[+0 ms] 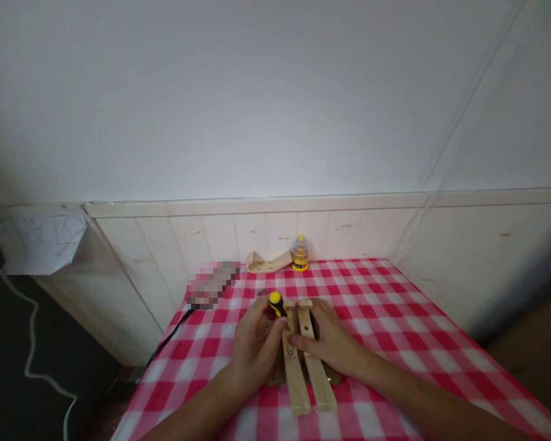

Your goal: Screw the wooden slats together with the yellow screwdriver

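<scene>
My left hand (252, 340) is closed around a short screwdriver (277, 302) with a yellow and black handle. The screwdriver leans over the left wooden strip (296, 386), which has a screw (289, 352) set in its face. Beside it lies a second wooden strip (320, 383) with a dark hole. My right hand (333, 340) grips the strips from the right, its thumb lying across them. A brown piece (278, 375) lies under the strips, mostly covered. The screwdriver's tip is too small to make out.
Several loose screws (261, 291) lie beyond my left hand. At the back stand a curved wooden piece (269, 263) and a glue bottle (300, 254) with a yellow cap. A blurred-out object (215, 283) with a black strap lies at the back left of the checked tablecloth (386, 318).
</scene>
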{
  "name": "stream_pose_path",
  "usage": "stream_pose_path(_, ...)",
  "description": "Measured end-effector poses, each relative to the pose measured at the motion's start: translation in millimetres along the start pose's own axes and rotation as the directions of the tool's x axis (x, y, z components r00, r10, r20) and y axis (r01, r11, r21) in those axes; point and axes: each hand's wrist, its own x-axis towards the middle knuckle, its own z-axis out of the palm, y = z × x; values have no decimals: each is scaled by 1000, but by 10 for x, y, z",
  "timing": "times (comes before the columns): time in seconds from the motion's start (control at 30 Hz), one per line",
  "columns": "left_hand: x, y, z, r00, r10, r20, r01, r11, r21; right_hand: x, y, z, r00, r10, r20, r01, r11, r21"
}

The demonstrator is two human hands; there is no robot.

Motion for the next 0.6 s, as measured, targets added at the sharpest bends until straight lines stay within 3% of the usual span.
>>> stream_pose_path(0.23,-100,-81,-52,994,-103,-33,97,986,-137,-22,-13,-8,1000,-14,-5,14,1000,-13)
stream_pose_path(0.43,-140,-98,-42,994,-106,-32,97,971,-221,-28,-7,8,1000,13,-23,-14,1000,-23)
stream_pose_path(0.6,-106,-93,-14,994,-85,-70,70,979,-193,-24,2,16,999,10,-33,-11,999,-38)
